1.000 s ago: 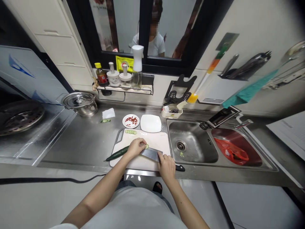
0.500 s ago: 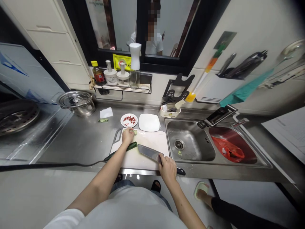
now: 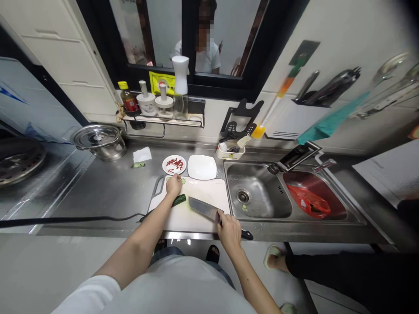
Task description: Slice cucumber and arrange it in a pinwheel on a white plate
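Left grip [image 3: 174,185], closure unclear, has moved from the knife [image 3: 203,207] to some cut slices [image 3: 182,181], uncut cucumber [image 3: 179,200] remaining on its near side, while right grip [image 3: 229,229] clasps the knife.

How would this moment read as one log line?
left hand: at cucumber slices, grip unclear | right hand: gripping knife | cucumber: on cutting board, partly hidden | round plate: holding red pieces

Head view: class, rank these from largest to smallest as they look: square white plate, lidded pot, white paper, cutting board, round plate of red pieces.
1. cutting board, partly covered
2. lidded pot
3. square white plate
4. round plate of red pieces
5. white paper
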Demonstrator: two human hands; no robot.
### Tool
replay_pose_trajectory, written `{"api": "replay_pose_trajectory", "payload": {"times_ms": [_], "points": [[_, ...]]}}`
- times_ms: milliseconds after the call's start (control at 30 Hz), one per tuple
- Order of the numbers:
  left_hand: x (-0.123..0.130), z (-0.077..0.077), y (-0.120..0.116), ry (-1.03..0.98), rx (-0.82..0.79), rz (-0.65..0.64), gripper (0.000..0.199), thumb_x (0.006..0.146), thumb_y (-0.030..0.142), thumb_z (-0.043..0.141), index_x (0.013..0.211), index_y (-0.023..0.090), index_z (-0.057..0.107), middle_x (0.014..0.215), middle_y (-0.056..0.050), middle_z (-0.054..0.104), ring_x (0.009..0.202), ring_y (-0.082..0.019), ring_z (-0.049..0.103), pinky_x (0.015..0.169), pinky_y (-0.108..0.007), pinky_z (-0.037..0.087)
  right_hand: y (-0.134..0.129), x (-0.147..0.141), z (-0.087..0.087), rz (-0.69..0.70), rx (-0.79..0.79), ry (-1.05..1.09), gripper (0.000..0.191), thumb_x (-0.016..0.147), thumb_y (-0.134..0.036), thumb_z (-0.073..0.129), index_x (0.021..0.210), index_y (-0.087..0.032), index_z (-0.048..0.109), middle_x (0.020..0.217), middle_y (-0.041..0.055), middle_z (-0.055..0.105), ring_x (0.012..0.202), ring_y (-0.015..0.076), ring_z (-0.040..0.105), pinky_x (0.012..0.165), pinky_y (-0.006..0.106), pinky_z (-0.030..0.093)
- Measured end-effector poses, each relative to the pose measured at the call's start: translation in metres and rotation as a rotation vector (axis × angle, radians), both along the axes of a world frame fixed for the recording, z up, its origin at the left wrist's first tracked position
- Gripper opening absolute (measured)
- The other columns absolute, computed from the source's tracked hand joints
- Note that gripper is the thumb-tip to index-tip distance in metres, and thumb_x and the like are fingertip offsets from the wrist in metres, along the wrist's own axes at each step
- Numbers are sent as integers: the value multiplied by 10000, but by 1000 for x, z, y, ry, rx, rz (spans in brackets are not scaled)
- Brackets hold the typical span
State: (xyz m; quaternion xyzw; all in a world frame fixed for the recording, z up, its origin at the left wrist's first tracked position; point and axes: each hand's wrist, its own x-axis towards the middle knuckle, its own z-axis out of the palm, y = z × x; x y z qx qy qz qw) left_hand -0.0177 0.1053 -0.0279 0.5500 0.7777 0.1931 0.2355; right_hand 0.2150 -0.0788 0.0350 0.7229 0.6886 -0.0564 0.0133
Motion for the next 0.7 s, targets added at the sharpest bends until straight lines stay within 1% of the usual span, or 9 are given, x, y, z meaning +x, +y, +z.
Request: {"api": "replay_pose_trajectory", "payload": {"times_ms": [267,400,700], "points": [[2,-2,0,82,22,-71,239,879,227,475,1001,222,680,978,-88,716,921,-226,636,757,-293,419,1,1,1,-9,-7,2,459,826,-140,569,1276,-230,579,954,58,671,914,210,565,800,291,318],[3,1,-1,99,6,-93,255,881,220,463,946,202,709,968,-106,716,923,-229,635,771,-302,426,1,0,0,-10,-4,11,462,824,-135,565,1277,-224,578,968,61,670,926,213,562,820,295,319],[5,8,-3,142,18,-147,277,875,197,460,948,171,726,1012,-130,708,951,-244,631,777,-313,447,4,0,-3,-3,-5,31,461,824,-136,550,1275,-228,577,942,65,664,920,206,565,813,290,321]]}}
